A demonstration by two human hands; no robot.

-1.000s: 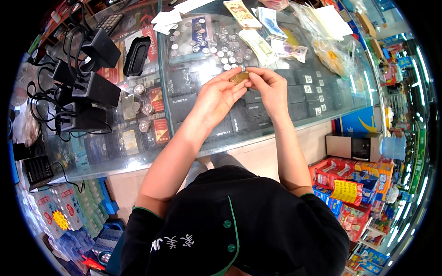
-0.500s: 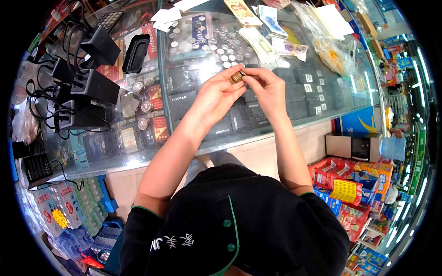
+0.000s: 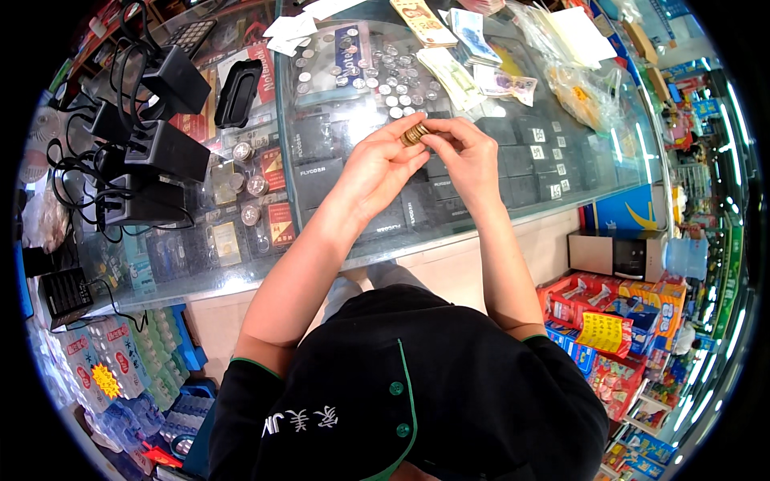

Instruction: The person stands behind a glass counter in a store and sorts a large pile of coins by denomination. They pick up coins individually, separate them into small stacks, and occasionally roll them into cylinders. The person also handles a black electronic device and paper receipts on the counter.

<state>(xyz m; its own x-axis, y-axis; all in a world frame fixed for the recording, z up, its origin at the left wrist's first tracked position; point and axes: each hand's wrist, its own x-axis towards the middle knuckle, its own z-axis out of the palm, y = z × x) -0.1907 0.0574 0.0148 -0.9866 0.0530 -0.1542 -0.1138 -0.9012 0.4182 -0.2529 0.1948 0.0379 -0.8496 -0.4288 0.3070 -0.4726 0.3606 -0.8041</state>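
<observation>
A short stack of gold-coloured coins (image 3: 415, 135) is tilted between my two hands above the glass counter (image 3: 321, 240). My left hand (image 3: 383, 160) is closed round the stack from the left, palm up. From the right, the thumb and fingers of my right hand (image 3: 464, 151) pinch the stack's other end. Just beyond my hands, many loose silver coins (image 3: 393, 78) lie scattered on the glass. Past them to the right are a fan of green banknotes (image 3: 451, 78), a blue bundle (image 3: 475, 38), an orange bundle (image 3: 423, 22) and a purple note (image 3: 505, 83).
Black chargers with tangled cables (image 3: 164, 148) crowd the counter's left, beside an empty black tray (image 3: 238, 93). White paper slips (image 3: 290, 34) lie at the back, a clear plastic bag (image 3: 581, 100) at the right. Boxed goods (image 3: 589, 321) stand low right, bottle packs (image 3: 120, 361) low left.
My hands stay in nearly the same place. The fingers of my right hand have shifted slightly on the coin stack, and more of its edges shows.
</observation>
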